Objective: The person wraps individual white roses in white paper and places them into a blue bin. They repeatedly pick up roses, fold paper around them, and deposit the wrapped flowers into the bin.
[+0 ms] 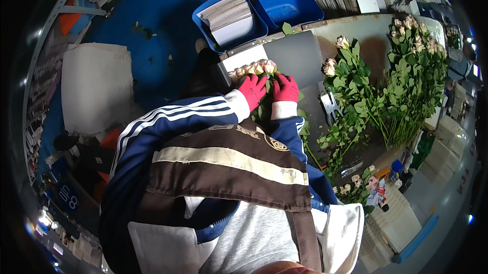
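A row of pale pink roses point(256, 68) lies on a white sheet point(238, 56) at the near side of a dark grey board point(292, 54). My left hand point(251, 91), in a red glove with dark fingertips, has its fingers curled on the roses just below their heads. Beside it, my right hand point(285, 90), gloved the same, is closed on the roses at their upper stems and leaves. The lower stems run down under my hands and are partly hidden by my arms and apron.
Cut roses point(406, 85) and a metal tool point(331, 108) lie on the workbench point(378, 27) to the right. Two blue bins point(287, 4) stand beyond it, one holding cardboard sleeves point(227, 17). Stacked white sheets point(95, 87) are at the left, above the blue floor point(157, 30).
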The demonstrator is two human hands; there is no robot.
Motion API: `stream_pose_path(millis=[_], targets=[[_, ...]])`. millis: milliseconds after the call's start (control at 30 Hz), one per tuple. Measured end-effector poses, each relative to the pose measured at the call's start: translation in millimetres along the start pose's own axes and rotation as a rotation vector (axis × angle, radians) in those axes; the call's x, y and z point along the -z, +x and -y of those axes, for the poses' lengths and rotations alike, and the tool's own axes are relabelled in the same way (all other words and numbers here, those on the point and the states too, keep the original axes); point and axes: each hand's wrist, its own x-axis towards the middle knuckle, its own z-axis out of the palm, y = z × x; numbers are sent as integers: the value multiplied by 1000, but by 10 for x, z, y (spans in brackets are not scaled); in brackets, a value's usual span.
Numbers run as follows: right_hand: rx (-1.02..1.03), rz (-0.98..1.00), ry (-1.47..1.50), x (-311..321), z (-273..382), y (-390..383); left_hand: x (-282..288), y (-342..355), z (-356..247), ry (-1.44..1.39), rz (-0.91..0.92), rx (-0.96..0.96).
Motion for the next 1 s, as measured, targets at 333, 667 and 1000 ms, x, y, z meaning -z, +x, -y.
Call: stream_pose_path(millis=[333,667,1000], targets=[[-98,232,369,-149,-382,185,38,28,86,-298,-280,-250],[616,508,-182,-612,1026,1848,-302,138,242,-515,-269,-169],[828,398,135,-580,1349,2158,-73,60,371,-635,-239,-130]])
